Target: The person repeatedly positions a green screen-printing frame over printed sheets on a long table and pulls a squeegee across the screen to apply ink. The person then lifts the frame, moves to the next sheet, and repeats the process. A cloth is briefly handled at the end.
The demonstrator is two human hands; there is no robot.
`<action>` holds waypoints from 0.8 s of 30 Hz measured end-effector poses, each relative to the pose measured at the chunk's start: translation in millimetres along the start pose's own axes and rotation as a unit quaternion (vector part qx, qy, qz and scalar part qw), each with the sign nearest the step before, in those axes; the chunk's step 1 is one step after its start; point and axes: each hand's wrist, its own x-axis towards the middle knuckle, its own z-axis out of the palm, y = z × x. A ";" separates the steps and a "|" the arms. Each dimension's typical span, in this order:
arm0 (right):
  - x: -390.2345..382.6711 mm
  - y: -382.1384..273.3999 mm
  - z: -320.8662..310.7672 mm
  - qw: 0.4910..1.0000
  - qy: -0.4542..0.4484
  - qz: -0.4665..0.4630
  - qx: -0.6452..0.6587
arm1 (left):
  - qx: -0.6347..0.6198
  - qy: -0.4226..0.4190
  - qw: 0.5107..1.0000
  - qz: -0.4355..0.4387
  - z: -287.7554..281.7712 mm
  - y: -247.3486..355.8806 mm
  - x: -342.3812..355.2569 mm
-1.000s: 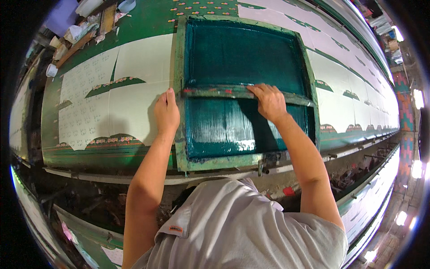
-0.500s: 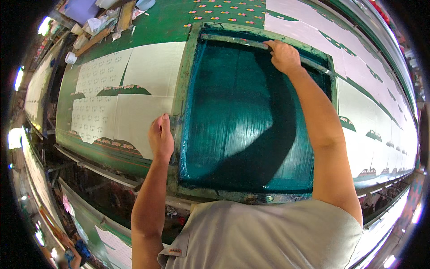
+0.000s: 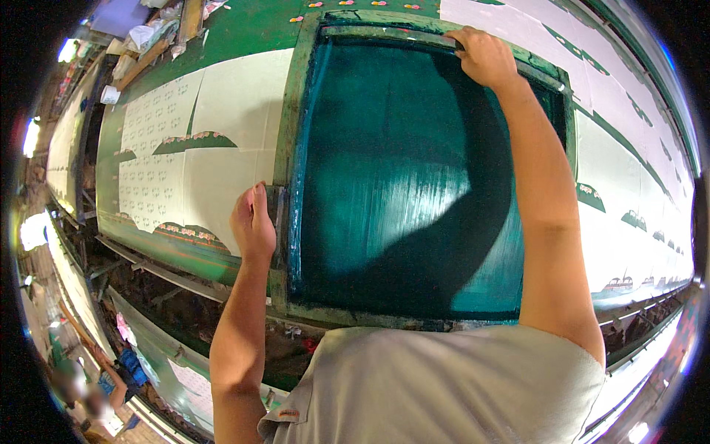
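A screen-printing frame (image 3: 290, 140) with worn green wooden sides lies on the long table in front of me. Dark teal ink coats its mesh (image 3: 384, 148). Along its far inner edge lies a long, narrow squeegee (image 3: 392, 34), and my right hand (image 3: 488, 58) is closed around it, right of its middle. My right arm reaches across the mesh and casts a curved shadow on it. At the frame's left side, my left hand (image 3: 254, 222) is closed with the thumb up, gripping the edge there; its fingers are partly hidden.
Pale fabric pieces (image 3: 229, 103), some printed with small motifs, lie on the green table (image 3: 244, 37) to the left. More pale pieces (image 3: 614, 163) lie to the right. A white cup (image 3: 109, 95) and clutter stand at the far left. Another person (image 3: 111, 385) appears blurred at lower left.
The squeegee in my right hand has moved slightly farther away, closer to the frame's far edge. My left hand keeps its place at the frame's side. The whole view has shifted a little.
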 end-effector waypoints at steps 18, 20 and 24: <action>-204.7 -135.8 -98.3 0.976 -0.184 -0.017 0.112 | -0.042 -0.029 0.998 0.036 2.8 -22.4 11.4; -239.3 -163.4 -109.9 0.974 -0.193 -0.012 0.116 | -0.032 -0.039 0.999 0.015 1.8 -21.8 11.0; -306.7 -209.7 -128.6 0.974 -0.179 -0.005 0.137 | -0.003 -0.062 0.998 0.012 -1.3 -21.6 11.0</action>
